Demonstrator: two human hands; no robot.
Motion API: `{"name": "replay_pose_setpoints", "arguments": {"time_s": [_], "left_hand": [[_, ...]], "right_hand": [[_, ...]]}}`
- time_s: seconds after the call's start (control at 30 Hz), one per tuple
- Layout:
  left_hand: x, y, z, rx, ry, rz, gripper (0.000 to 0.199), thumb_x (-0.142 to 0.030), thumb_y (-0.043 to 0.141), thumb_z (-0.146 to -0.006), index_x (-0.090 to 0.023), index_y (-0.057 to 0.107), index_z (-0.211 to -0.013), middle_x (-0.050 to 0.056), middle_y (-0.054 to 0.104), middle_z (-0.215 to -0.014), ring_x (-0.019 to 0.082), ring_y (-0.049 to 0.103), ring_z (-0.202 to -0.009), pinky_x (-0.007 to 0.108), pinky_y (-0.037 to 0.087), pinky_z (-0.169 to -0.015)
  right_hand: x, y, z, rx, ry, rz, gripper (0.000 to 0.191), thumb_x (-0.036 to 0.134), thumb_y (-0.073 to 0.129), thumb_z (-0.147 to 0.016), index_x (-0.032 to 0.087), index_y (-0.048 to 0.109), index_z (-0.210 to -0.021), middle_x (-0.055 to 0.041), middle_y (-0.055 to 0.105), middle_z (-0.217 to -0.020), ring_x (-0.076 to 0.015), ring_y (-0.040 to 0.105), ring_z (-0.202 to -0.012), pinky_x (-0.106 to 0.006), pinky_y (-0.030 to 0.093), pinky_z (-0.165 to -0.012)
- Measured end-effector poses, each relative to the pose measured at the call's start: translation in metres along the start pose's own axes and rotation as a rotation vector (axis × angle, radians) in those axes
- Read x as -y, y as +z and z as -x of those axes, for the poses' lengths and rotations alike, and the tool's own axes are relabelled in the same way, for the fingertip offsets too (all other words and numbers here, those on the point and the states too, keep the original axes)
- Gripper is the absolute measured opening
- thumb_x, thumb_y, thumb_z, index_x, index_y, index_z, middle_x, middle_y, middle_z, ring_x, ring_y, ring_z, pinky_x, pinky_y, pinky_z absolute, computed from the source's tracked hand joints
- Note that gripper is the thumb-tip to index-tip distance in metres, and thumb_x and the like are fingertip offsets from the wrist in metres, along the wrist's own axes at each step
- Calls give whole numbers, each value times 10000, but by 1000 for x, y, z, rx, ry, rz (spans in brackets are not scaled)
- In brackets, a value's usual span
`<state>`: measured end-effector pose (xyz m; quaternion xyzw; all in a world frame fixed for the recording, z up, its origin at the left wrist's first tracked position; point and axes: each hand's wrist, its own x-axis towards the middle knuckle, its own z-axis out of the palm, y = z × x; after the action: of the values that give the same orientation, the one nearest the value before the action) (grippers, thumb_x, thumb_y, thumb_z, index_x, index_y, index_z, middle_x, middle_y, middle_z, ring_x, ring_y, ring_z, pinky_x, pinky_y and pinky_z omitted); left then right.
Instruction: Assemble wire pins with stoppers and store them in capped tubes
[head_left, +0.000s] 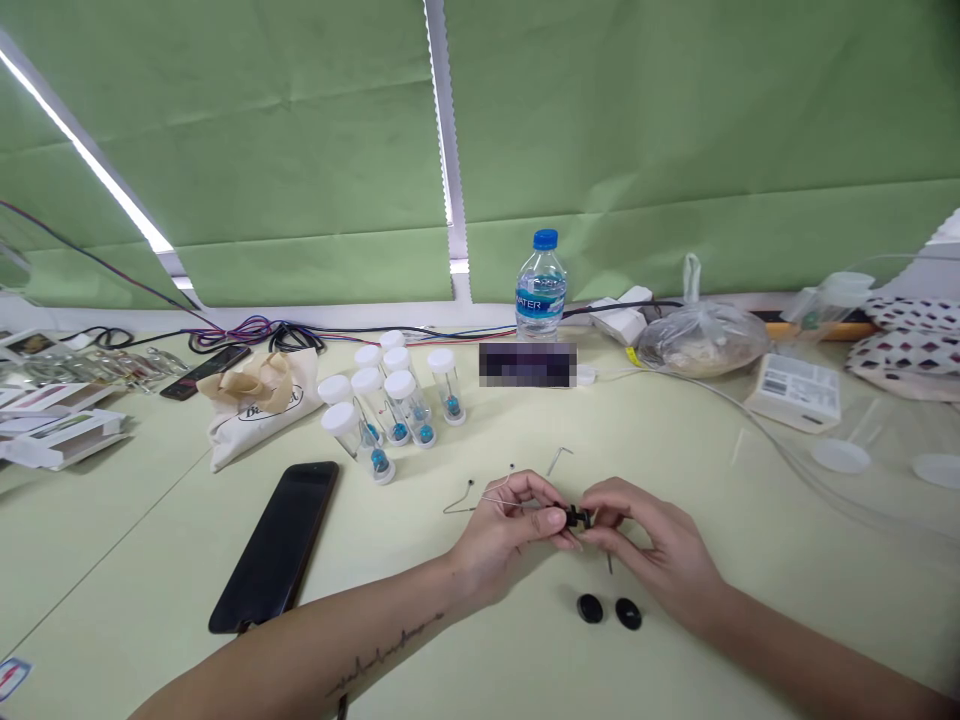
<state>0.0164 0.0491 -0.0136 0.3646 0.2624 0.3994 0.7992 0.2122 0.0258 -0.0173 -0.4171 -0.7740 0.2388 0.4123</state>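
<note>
My left hand pinches a small black part between thumb and fingers, and a thin bent wire sticks out to its left. Against the other end of the black part, my right hand has its thumb and fingertips closed. Two round black discs lie on the table just below the hands. Behind the hands rests a small L-shaped metal rod. A short dark rod tip shows under my right hand.
Several clear tubes with white caps stand behind on the left. A black phone lies left of my forearm. Farther back are a cloth pouch, a water bottle, cables, a plastic bag and a white box.
</note>
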Motion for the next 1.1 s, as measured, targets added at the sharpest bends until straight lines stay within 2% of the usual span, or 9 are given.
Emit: {"name": "replay_pose_setpoints", "arguments": {"time_s": [0.4,0.6,0.7,1.1], "left_hand": [[0,0,1,4,-7,-18,240,-225,806,-677,-121,623,-791,22,666,-721,124,664,-623,245,501,-682],[0,-2,-2,64,-56,45,274,-229,824,-645,-116,614,-780,32,670,-692,120,652,-588,218,491,-606],[0,-3,-3,87,-80,61,285,-226,830,-634,-115,608,-774,35,674,-675,122,656,-577,208,485,-591],[1,-4,-4,79,-106,67,352,-221,876,-547,-116,588,-719,22,672,-627,118,650,-522,188,467,-525]], "right_hand": [[2,-1,0,-17,10,-29,68,246,594,-894,246,581,-960,-14,660,-805,-119,626,-574,-225,503,-525],[1,-1,0,-17,-45,-89,94,215,583,-890,258,589,-974,-17,664,-810,-119,627,-570,-222,511,-510],[0,-1,1,1,-23,-91,68,238,591,-885,253,595,-951,-23,673,-803,-127,632,-570,-225,513,-503],[2,-3,-1,0,-44,-128,87,286,606,-890,248,609,-968,-32,683,-787,-129,626,-564,-232,518,-499]]}}
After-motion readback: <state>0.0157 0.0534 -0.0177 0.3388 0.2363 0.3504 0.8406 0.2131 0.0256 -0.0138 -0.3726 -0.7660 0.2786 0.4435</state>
